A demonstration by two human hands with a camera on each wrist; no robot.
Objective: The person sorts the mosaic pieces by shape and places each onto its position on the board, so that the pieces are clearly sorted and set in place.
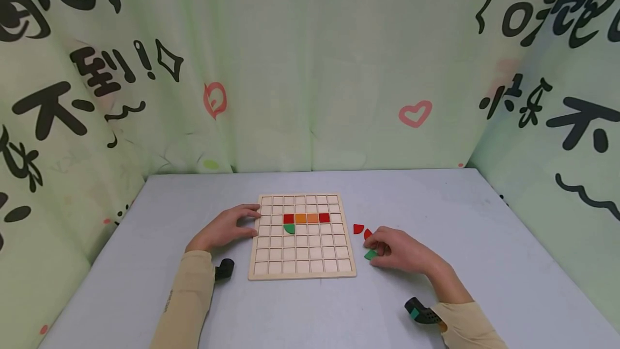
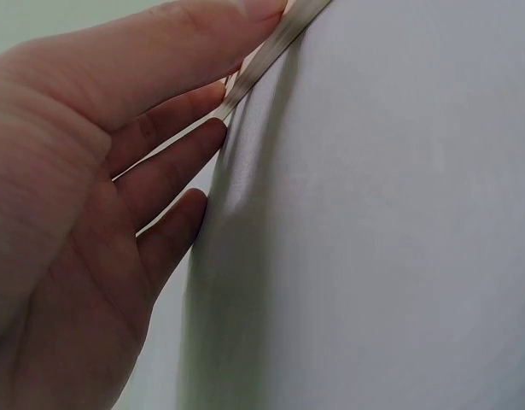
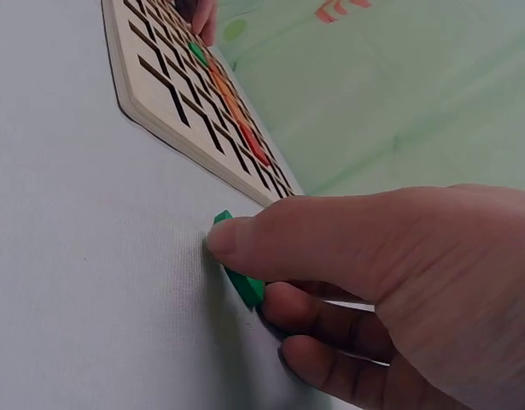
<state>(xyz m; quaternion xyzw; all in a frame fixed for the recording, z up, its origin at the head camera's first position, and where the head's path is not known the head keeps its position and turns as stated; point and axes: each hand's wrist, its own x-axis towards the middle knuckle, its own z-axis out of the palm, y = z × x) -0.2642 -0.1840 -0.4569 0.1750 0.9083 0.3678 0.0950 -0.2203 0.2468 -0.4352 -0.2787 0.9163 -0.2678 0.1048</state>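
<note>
A wooden grid board [image 1: 302,277] lies flat on the table. One row of it holds a red square [image 1: 288,218], two orange squares [image 1: 306,218] and another red square [image 1: 324,218]. Below the left red square sits a green quarter-round piece [image 1: 289,228]. My left hand [image 1: 225,229] touches the board's left edge with thumb and fingertips, its fingers nearly straight. To the right of the board, my right hand [image 1: 399,249] pinches a second green piece [image 3: 243,289] between thumb and fingers, low over the table. A red quarter-round piece [image 1: 358,229] and another red piece [image 1: 367,234], partly covered, lie by those fingers.
The white table [image 1: 295,316] extends around the board. Pale green curtains [image 1: 310,69] with dark writing and red hearts surround its back and sides. A black device [image 1: 224,269] is worn on the left wrist, and a similar device [image 1: 422,312] on the right.
</note>
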